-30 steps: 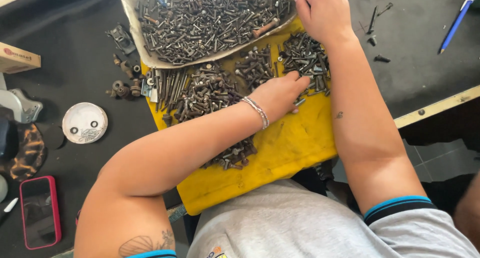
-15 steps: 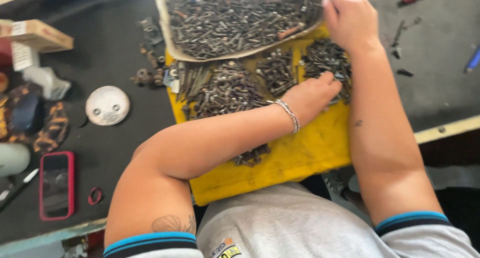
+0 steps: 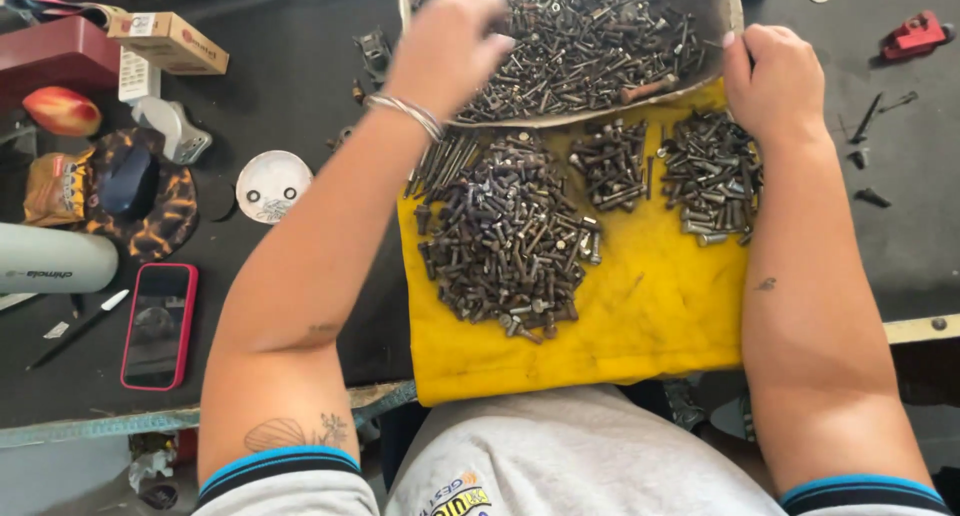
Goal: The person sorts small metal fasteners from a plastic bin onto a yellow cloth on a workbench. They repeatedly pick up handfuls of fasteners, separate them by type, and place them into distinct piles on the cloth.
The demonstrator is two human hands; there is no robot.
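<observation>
A yellow cloth (image 3: 650,316) lies on my lap and the black table's edge, carrying sorted heaps of dark bolts: a big heap (image 3: 510,236), a small heap (image 3: 610,161) and a right heap (image 3: 710,176). Behind the cloth sits a grey tray (image 3: 725,11) full of mixed screws and bolts. My left hand (image 3: 450,46), with a metal bracelet on the wrist, hovers blurred over the tray's left part, fingers curled down. My right hand (image 3: 775,81) is closed at the tray's right corner, its thumb on the rim, just above the right heap.
On the black table to the left are a phone in a red case (image 3: 158,324), a white round lid (image 3: 272,186), a cardboard box (image 3: 168,41), a white cylinder (image 3: 50,259) and a pen (image 3: 80,328). At the right lie a red part (image 3: 915,36) and loose screws (image 3: 870,161).
My left hand has lifted off the bolt heaps on the cloth and moved up and left over the tray. My right hand stays at the tray's corner.
</observation>
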